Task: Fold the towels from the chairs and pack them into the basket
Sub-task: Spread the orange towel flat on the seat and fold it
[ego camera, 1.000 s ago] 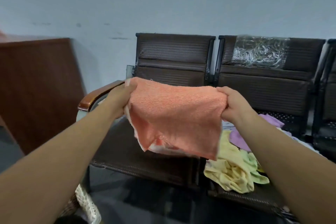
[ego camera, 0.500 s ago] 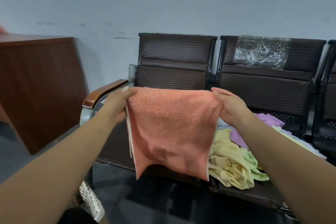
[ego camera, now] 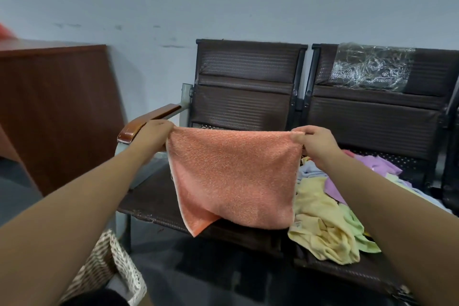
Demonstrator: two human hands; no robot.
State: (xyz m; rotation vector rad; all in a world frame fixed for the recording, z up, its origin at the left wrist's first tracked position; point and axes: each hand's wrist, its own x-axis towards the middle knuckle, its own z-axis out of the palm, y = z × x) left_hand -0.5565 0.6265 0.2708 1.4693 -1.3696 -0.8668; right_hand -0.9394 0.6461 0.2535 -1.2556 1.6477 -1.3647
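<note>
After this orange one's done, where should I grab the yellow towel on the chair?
Probably its crumpled front edge, lying at the seat front: the yellow towel is nearest you in the pile. Come from the front and above with the right hand, the nearer one.

Both hands, left [ego camera: 154, 135] and right [ego camera: 315, 141], pinch the orange towel [ego camera: 233, 176] above the chair [ego camera: 159, 196].

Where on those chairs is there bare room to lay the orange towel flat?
The left chair's seat shows bare beside the wooden armrest; the held orange towel hides its middle. The right chair's seat is crowded with a heap of yellow, green and purple towels.
</note>
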